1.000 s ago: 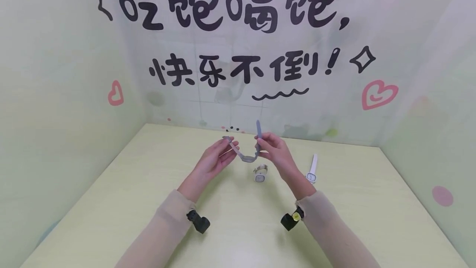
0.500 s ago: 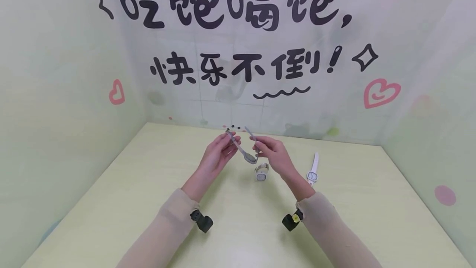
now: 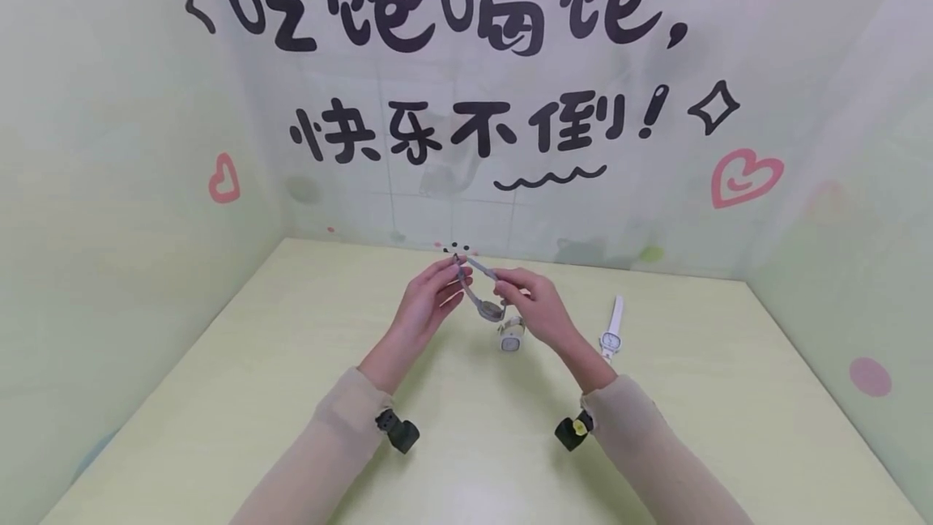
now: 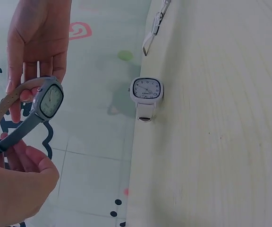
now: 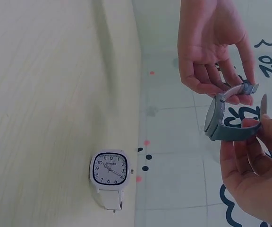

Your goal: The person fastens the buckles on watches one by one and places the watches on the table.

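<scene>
A blue-grey wristwatch (image 3: 491, 311) hangs in a U between both hands, above the table. Its strap is unfastened, with the face (image 4: 51, 100) showing in the left wrist view. My left hand (image 3: 425, 298) pinches the buckle end of the strap. The free, holed end is pinched by my right hand (image 3: 535, 302); the two strap ends lean close together. Below them, a white watch (image 3: 512, 339) with a looped strap sits on the table. Another white watch (image 3: 611, 340) lies stretched out beyond the right wrist.
The pale table (image 3: 466, 460) is enclosed by a printed backdrop (image 3: 408, 213) with large black characters behind and plain curtain sides. A black wrist camera (image 3: 399, 431) is strapped to each sleeve.
The free strap end has tipped left, from upright towards the buckle end. My left hand has shifted slightly right, while the watch face has tilted. Both white watches stay put.
</scene>
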Motion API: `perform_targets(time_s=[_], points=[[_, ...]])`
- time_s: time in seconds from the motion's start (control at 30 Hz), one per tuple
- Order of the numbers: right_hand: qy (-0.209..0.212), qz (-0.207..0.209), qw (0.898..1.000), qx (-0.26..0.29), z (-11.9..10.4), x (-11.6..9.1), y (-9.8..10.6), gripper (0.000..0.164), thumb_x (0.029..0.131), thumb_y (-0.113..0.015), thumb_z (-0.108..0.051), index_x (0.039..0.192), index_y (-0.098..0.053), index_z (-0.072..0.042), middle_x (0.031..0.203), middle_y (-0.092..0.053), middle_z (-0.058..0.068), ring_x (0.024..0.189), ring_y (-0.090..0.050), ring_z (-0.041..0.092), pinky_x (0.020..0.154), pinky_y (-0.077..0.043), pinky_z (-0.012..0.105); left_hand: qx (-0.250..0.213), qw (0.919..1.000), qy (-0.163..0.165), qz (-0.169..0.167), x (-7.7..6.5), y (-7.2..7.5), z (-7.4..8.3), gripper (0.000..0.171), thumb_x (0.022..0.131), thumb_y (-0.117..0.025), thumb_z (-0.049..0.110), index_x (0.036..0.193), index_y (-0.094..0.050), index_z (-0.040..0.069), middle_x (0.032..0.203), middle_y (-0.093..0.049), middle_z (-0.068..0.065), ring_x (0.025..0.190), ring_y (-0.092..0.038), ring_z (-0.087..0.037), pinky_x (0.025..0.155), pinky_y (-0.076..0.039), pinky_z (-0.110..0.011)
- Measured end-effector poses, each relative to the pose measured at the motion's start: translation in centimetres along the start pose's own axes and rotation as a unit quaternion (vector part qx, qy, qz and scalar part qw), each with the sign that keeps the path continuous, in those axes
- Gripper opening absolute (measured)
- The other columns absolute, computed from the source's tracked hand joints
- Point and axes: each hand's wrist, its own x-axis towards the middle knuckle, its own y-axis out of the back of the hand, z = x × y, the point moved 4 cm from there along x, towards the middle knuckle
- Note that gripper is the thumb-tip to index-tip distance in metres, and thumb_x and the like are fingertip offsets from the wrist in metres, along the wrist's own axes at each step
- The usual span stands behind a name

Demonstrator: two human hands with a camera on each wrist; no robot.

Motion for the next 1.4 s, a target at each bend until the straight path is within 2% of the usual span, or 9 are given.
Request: perform_targets(time_s=[0.23, 0.47, 0.73, 1.0, 1.23, 1.4], points=[[-0.003, -0.001, 1.0, -0.02, 0.23, -0.16, 0.01, 0.029, 0.101, -0.056, -0.01, 0.126, -0.066, 0.002, 0.103, -0.068, 0.02, 0.092, -0.066, 0.025, 0.087, -0.06, 0.043, 0.04, 0.9992, -0.006, -0.004, 0.01, -0.09, -0.12, 0.036, 0.101, -0.057, 0.019, 0.136, -0.059, 0.009, 0.094, -0.073, 0.011, 0.093, -0.069, -0.004, 0.081, -0.051, -0.019], [0.0, -0.001, 1.0, -0.027, 0.05, -0.11, 0.09, 0.029, 0.101, -0.056, -0.009, 0.126, -0.066, 0.0, 0.103, -0.068, 0.018, 0.091, -0.066, 0.024, 0.087, -0.06, 0.046, 0.074, 0.997, -0.019, -0.013, 0.07, -0.58, -0.12, 0.038, 0.099, -0.059, 0.021, 0.135, -0.061, 0.008, 0.093, -0.074, 0.013, 0.094, -0.068, -0.005, 0.081, -0.05, -0.021], [-0.001, 0.007, 1.0, -0.025, 0.17, -0.04, 0.13, 0.028, 0.101, -0.057, -0.01, 0.126, -0.066, 0.0, 0.104, -0.068, 0.017, 0.093, -0.066, 0.023, 0.086, -0.06, 0.038, 0.093, 0.9953, -0.021, -0.015, -0.14, -0.93, -0.03, 0.038, 0.099, -0.059, 0.017, 0.134, -0.06, 0.004, 0.091, -0.074, 0.013, 0.09, -0.068, -0.003, 0.076, -0.049, -0.019], [-0.005, -0.001, 1.0, -0.022, 0.25, -0.24, -0.03, 0.029, 0.101, -0.056, -0.01, 0.127, -0.066, 0.0, 0.107, -0.069, 0.018, 0.095, -0.066, 0.025, 0.086, -0.06, 0.039, 0.134, 0.9907, -0.022, -0.011, -0.12, -0.65, -0.41, 0.032, 0.1, -0.06, 0.019, 0.13, -0.063, 0.008, 0.097, -0.074, 0.012, 0.094, -0.068, -0.005, 0.083, -0.051, -0.021], [-0.013, -0.005, 1.0, -0.002, 0.67, -0.22, -0.34, 0.029, 0.101, -0.058, -0.013, 0.126, -0.066, 0.0, 0.116, -0.072, 0.02, 0.104, -0.07, 0.033, 0.089, -0.06, 0.038, 0.154, 0.9878, -0.024, 0.003, -0.22, -0.56, -0.44, 0.032, 0.098, -0.063, 0.022, 0.128, -0.064, 0.01, 0.107, -0.073, 0.008, 0.098, -0.066, -0.007, 0.101, -0.049, -0.037], [-0.008, -0.005, 1.0, 0.008, 0.71, -0.11, -0.38, 0.029, 0.1, -0.06, -0.014, 0.124, -0.066, 0.0, 0.117, -0.072, 0.02, 0.106, -0.07, 0.032, 0.09, -0.059, 0.038, 0.163, 0.9861, -0.032, 0.007, -0.15, -0.71, -0.26, 0.033, 0.097, -0.065, 0.023, 0.126, -0.065, 0.009, 0.106, -0.072, 0.009, 0.097, -0.065, -0.007, 0.097, -0.05, -0.035]])
